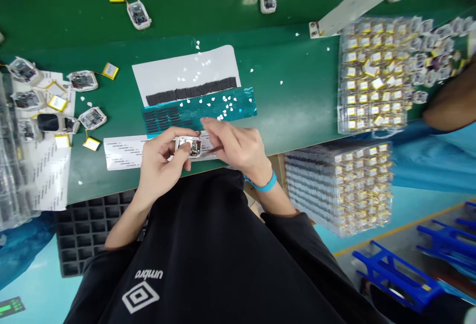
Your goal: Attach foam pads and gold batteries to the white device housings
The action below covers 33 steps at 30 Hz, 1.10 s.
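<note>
Your left hand point(162, 159) is gripping the case point(194, 147) between thumb and fingers, over the bench's point(293, 106) near edge; your right hand point(240, 149) is curling its fingers at the case's right side; whether they are pinching anything, I cannot tell. The case is showing open, seemingly unfinished; black strips point(191, 91) are lying beyond; more cases point(82, 81), open with batteries point(110, 70) outside, are apparently waiting at left.

Blue plastic stools point(405, 292) stand at lower right beside a yellow floor line point(409, 227); a black compartmented tray point(77, 237) shows below the green workbench point(297, 86), lower left.
</note>
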Each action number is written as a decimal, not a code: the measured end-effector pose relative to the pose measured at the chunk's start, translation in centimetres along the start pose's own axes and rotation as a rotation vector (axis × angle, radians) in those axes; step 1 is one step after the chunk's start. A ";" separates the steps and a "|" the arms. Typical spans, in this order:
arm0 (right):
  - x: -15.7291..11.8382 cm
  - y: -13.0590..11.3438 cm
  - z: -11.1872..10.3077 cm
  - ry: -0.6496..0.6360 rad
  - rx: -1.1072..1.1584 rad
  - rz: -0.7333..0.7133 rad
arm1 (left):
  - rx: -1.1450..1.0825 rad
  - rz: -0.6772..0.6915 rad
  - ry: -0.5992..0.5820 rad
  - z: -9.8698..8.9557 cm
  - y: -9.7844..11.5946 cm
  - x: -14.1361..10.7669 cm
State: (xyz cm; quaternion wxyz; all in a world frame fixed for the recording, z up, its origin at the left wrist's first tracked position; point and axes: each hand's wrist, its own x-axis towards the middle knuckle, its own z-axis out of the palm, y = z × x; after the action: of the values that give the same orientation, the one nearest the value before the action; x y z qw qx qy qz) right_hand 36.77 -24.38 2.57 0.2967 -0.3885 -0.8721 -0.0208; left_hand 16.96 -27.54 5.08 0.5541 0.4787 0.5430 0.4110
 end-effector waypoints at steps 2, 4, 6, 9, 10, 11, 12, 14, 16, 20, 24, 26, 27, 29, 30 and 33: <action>0.1 0.4 0.1 -0.049 -0.027 0.081 | -0.010 -0.001 0.006 0.0 0.0 0.1; 0.1 0.7 -0.1 -0.122 -0.003 0.079 | -0.018 0.012 -0.007 0.0 -0.1 0.1; -0.1 0.8 -0.4 -0.164 0.046 0.002 | -0.011 0.026 -0.034 0.0 -0.2 0.0; -0.2 0.8 -0.7 -0.153 0.050 -0.099 | 0.008 0.028 -0.042 0.1 -0.2 -0.2; -0.3 0.8 -0.8 -0.147 0.036 -0.120 | 0.016 0.023 -0.026 0.1 -0.3 -0.2; -0.3 0.8 -0.9 -0.141 0.019 -0.131 | 0.030 0.016 -0.006 0.1 -0.3 -0.3; -0.2 0.8 -1.0 -0.135 0.007 -0.137 | 0.052 0.010 0.013 0.1 -0.3 -0.4; -0.2 0.6 -1.1 -0.141 0.009 -0.135 | 0.125 0.016 0.044 0.1 -0.3 -0.4; -0.2 0.3 -1.3 -0.172 0.034 -0.115 | 0.217 0.046 0.064 0.1 -0.4 -0.5; 0.0 -0.7 -1.4 -0.219 0.007 -0.093 | 0.326 0.111 0.070 0.2 -0.6 -0.7; 0.4 -1.7 -1.7 -0.197 -0.062 -0.099 | 0.309 0.167 0.057 0.3 -1.1 -1.0; 0.5 -2.0 -2.0 -0.248 -0.040 -0.079 | 0.258 0.191 0.082 0.5 -1.5 -1.1; 0.5 -2.0 -2.2 -0.283 -0.003 -0.057 | 0.232 0.201 0.108 0.6 -1.6 -1.2; 0.6 -2.1 -2.5 -0.311 0.157 0.011 | 0.191 0.229 0.161 0.7 -1.8 -1.3; 0.6 -2.2 -2.5 -0.294 0.274 0.064 | 0.176 0.245 0.173 0.7 -1.9 -1.4; 0.9 -2.7 -2.0 -0.200 0.636 0.304 | 0.150 0.264 0.144 0.7 -1.9 -1.6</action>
State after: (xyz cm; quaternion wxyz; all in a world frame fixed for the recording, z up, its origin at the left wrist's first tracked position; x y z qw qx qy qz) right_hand 35.44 -26.17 5.17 0.3158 -0.4022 -0.7918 0.3341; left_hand 17.39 -29.57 3.49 0.4176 0.5553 0.5430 0.4717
